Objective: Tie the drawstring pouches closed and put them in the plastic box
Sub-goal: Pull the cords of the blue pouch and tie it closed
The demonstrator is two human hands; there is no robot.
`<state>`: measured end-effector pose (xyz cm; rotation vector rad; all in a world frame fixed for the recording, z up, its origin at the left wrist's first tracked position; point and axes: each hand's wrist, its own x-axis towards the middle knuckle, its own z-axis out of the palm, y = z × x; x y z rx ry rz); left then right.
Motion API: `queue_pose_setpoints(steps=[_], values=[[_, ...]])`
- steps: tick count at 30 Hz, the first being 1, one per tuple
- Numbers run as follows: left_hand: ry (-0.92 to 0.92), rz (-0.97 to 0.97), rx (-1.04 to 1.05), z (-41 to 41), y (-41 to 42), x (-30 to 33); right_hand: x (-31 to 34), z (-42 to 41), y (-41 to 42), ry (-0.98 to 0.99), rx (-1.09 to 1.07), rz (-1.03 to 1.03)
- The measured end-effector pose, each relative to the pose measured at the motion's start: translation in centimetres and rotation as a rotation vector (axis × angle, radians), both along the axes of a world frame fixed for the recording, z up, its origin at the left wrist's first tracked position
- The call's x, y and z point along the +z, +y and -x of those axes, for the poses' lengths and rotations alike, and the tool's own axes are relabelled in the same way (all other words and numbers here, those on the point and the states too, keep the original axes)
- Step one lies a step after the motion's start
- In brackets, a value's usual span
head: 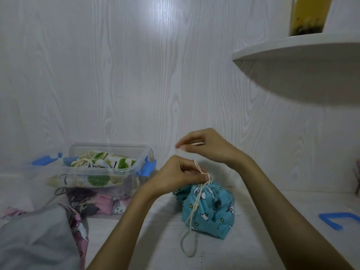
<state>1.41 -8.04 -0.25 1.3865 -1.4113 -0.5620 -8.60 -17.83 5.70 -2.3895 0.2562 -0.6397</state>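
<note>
Two bare forearms reaching in from the lower edge, converging toward the middle. Left hand lower and nearer, back of hand turned leftward, fingers curled tight, thumb and fingertips pinching a cord at the right side of the fist. Left wrist bent slightly, forearm running down to the bottom centre. Right hand just above and behind the left, palm down, wrist arched, fingers pointing left and pinched together at the tips, blurred there. Right forearm slanting down to the lower right corner. Hands close, one over the other, not clearly touching.
</note>
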Motion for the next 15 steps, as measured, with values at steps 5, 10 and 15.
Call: queue_pose_setpoints(steps=[5, 10, 15], values=[[0.061, 0.036, 0.031, -0.7, 0.1, -0.2, 0.2, 0.4, -0.7, 0.089, -0.114, -0.221], [0.1, 0.178, 0.124, -0.6, 0.2, 0.1, -1.3, 4.5, -1.2, 0.221, -0.293, -0.333], [0.026, 0.272, 0.209, -0.3, -0.1, 0.0, -2.6, 4.9, -1.1, 0.25, -0.173, -0.364]])
